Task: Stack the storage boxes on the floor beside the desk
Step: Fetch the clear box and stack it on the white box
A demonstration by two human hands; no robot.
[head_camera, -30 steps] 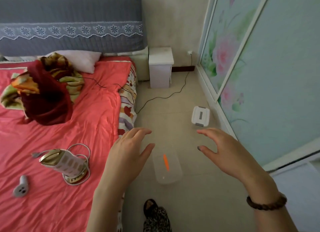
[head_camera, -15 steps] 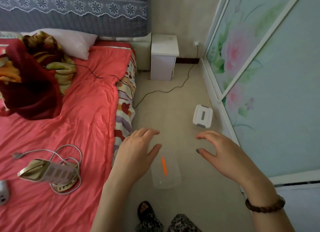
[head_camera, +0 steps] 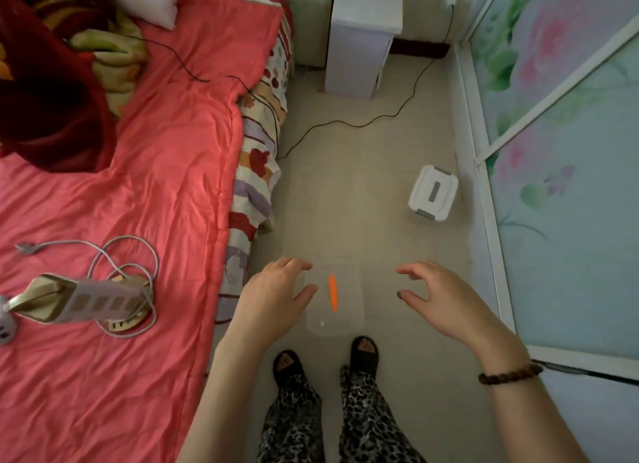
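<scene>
A clear plastic storage box with an orange handle strip on its lid lies on the tiled floor just in front of my feet. My left hand hovers over its left side, fingers spread and empty. My right hand hovers to the right of it, fingers curled apart, holding nothing. A smaller white storage box with grey clips stands farther ahead on the floor, close to the wardrobe door on the right.
A bed with a red cover fills the left side, with a power strip and its cord on it. A black cable crosses the floor. A white nightstand stands at the back. Sliding floral doors line the right.
The view has tilted downward and moved forward; my feet have come into sight. Both hands stay spread above and beside the clear box, which now lies closer to me.
</scene>
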